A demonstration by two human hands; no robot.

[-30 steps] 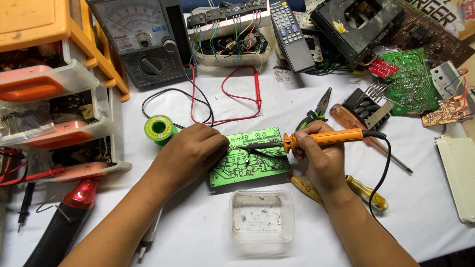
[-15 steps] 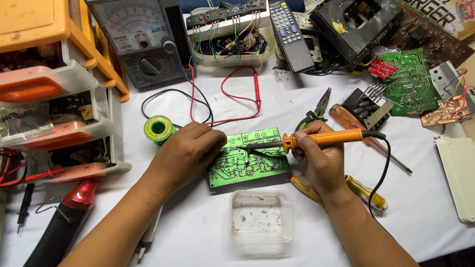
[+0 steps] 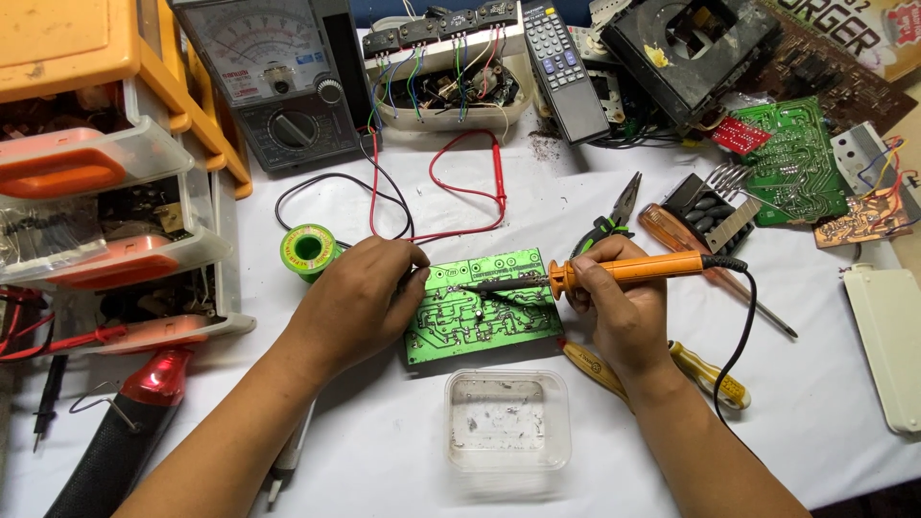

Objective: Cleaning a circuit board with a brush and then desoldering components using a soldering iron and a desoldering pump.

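A green circuit board lies solder side up on the white table. My left hand rests on the board's left edge, fingers curled at its upper left corner. My right hand grips an orange-handled soldering iron, whose dark tip points left onto the board's upper middle. A black cord runs from the iron's handle down past my right wrist.
A clear plastic tub sits just in front of the board. A green solder spool, an analog multimeter with red and black leads, pliers, screwdrivers, other boards, a remote and orange drawers surround the work.
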